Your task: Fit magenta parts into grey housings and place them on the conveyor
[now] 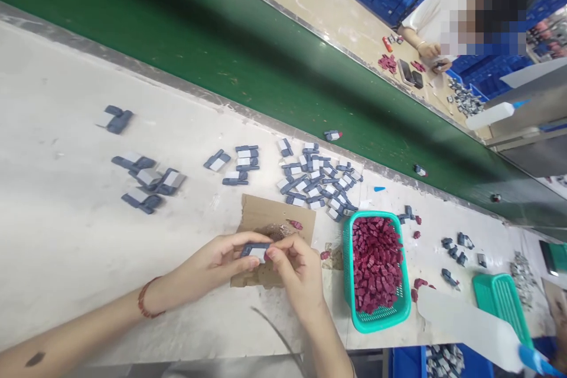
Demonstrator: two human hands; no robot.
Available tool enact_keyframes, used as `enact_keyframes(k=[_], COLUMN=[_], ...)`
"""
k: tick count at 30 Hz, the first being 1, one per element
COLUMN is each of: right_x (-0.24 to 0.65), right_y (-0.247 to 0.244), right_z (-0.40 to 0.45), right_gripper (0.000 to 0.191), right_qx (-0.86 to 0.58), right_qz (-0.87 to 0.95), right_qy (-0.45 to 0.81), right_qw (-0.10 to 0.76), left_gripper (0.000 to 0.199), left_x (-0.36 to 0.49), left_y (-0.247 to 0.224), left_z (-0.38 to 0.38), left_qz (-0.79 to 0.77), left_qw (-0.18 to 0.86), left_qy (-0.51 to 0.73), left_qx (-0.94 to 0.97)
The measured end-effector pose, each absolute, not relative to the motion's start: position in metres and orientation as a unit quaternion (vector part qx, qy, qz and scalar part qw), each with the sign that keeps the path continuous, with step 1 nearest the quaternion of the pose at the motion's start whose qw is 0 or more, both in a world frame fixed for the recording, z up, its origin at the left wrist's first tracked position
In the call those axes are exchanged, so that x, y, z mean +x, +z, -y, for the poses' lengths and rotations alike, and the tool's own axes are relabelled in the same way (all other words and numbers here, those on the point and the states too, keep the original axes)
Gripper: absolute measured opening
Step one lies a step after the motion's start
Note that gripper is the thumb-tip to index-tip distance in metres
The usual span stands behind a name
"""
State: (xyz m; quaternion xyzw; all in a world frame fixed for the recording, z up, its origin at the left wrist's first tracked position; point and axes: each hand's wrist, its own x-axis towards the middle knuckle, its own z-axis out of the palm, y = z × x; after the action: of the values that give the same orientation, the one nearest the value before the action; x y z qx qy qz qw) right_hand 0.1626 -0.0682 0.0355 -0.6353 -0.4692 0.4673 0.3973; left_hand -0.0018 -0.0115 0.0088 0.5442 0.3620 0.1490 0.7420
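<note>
My left hand grips a small dark blue and white plastic part between thumb and fingers. At that part's right end my right hand pinches a small dark red piece, mostly covered by the fingertips. Both hands are over a piece of brown cardboard with a dark stain. Another red piece lies on the cardboard. Beyond it is a cluster of blue and white parts. To the right stands a green basket full of red pieces.
A green conveyor belt runs behind the white table, carrying a few parts. More blue and white parts lie to the left. A white bottle with a blue tip and another green basket are at right. A co-worker sits across the belt.
</note>
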Motion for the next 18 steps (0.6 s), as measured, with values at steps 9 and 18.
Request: enact_keyframes(k=[9, 18], right_x=[0.281, 0.308], right_y=[0.059, 0.034], right_z=[0.086, 0.081], right_gripper=[0.021, 0.020], right_qx=[-0.815, -0.817], right_qz=[0.533, 0.576], right_qy=[0.064, -0.012], right_qw=[0.218, 0.023], left_gripper=[0.045, 0.049], left_x=[-0.007, 0.029], left_y=[0.023, 0.022], left_z=[-0.019, -0.150], left_qz=[-0.466, -0.481], left_qw=[0.577, 0.313], left_qy=[0.179, 0.241], left_qx=[0.646, 0.783])
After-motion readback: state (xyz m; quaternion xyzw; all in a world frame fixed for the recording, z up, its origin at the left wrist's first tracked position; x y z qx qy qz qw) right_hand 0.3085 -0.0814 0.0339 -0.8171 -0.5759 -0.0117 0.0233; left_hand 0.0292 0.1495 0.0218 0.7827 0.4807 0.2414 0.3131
